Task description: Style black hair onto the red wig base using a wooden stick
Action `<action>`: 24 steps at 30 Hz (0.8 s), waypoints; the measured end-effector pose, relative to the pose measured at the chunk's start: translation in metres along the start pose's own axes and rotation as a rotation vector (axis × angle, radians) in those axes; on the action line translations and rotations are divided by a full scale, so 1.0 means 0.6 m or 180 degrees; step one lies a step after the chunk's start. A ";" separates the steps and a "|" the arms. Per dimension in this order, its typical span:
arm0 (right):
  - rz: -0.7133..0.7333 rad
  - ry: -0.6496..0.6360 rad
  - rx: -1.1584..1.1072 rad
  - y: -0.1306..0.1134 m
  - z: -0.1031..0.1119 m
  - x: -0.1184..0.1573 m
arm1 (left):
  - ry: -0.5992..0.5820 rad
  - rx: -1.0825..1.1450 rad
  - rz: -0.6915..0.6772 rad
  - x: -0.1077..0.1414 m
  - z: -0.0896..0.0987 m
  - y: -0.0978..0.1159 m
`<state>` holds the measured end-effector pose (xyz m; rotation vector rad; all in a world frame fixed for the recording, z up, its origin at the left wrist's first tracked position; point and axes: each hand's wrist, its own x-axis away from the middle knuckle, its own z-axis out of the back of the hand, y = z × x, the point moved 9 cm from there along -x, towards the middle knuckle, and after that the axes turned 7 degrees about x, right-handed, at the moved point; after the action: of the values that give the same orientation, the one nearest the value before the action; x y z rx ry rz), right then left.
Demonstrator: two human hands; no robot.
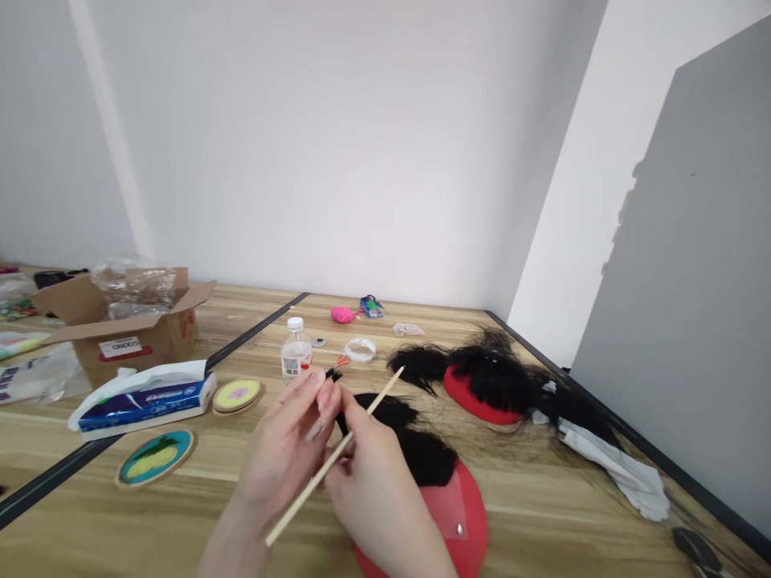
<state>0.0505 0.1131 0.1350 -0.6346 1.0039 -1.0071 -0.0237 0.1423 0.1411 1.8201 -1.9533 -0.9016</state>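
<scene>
My left hand (280, 441) is closed, its fingertips pinching a small lock of black hair (334, 375). Against it, my right hand (382, 490) is closed around a thin wooden stick (301, 504), which slants from lower left to upper right; its fingertips also meet the lock. Below and behind my right hand lies a red dome-shaped form (473, 514) with a patch of sheer mesh, a pin (459, 530) and black hair (427, 453) at its far side. Parts of the fingertips and the strand between them are hidden by my hands.
A second red form (479, 401) with loose black hair lies at the right, near a white cloth (620, 470). Beyond my hands stand a water bottle (295, 349) and tape roll (360, 349). Leftward are a tissue pack (148, 409), embroidery hoops (155, 459) and a cardboard box (129, 345).
</scene>
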 end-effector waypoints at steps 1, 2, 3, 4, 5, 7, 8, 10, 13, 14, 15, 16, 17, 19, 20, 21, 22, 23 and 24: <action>0.0056 0.0089 0.0072 -0.003 -0.002 -0.003 | 0.0003 0.0036 0.0060 0.001 0.001 -0.002; 0.0079 0.0190 0.0115 -0.004 0.000 -0.006 | -0.0003 0.0048 0.0115 0.002 0.001 -0.004; 0.0096 0.0266 0.0122 -0.005 0.002 -0.008 | -0.0015 0.0042 0.0151 0.002 0.002 -0.004; 0.0106 0.0302 0.0105 -0.005 0.003 -0.011 | -0.0027 0.0029 0.0166 0.003 0.002 -0.003; 0.0106 0.0309 0.0094 -0.003 0.004 -0.013 | -0.0043 0.0006 0.0160 0.004 0.003 -0.001; 0.0055 0.0280 0.0182 0.003 0.002 -0.016 | -0.0080 -0.0041 0.0094 0.004 0.004 0.003; 0.0014 0.0252 0.0294 0.008 -0.001 -0.018 | -0.0082 -0.0066 0.0051 0.004 0.005 0.006; -0.0088 0.0172 0.0620 0.017 -0.007 -0.020 | -0.0065 -0.0137 -0.0018 0.004 0.008 0.009; -0.0155 0.0020 0.1055 0.022 -0.016 -0.020 | -0.0028 -0.0200 -0.0098 0.004 0.009 0.012; -0.0161 -0.0010 0.1138 0.022 -0.017 -0.020 | -0.0022 -0.0191 -0.0113 0.004 0.008 0.013; -0.0152 -0.0034 0.1172 0.021 -0.017 -0.020 | -0.0014 -0.0178 -0.0124 0.004 0.007 0.014; -0.0135 -0.0045 0.1159 0.020 -0.016 -0.019 | -0.0007 -0.0165 -0.0130 0.003 0.006 0.014; -0.0118 -0.0054 0.1113 0.018 -0.015 -0.019 | -0.0005 -0.0164 -0.0127 0.003 0.004 0.015; -0.0085 -0.0061 0.0997 0.017 -0.011 -0.018 | -0.0039 -0.0180 -0.0134 0.002 0.000 0.015; -0.0069 -0.0057 0.0937 0.017 -0.008 -0.017 | -0.0070 -0.0195 -0.0148 0.001 -0.002 0.015; -0.0066 -0.0049 0.0871 0.018 -0.005 -0.016 | -0.0109 -0.0217 -0.0172 -0.001 -0.004 0.016; -0.0083 -0.0034 0.0783 0.020 -0.001 -0.016 | -0.0156 -0.0250 -0.0224 -0.002 -0.005 0.017; -0.0115 -0.0025 0.0654 0.022 0.002 -0.016 | -0.0198 -0.0305 -0.0312 -0.004 -0.006 0.020; -0.0165 -0.0026 0.0479 0.025 0.005 -0.016 | -0.0230 -0.0399 -0.0425 -0.005 -0.004 0.024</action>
<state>0.0573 0.1280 0.1273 -0.5422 0.8991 -1.1137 -0.0326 0.1445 0.1526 1.8869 -1.7894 -1.1200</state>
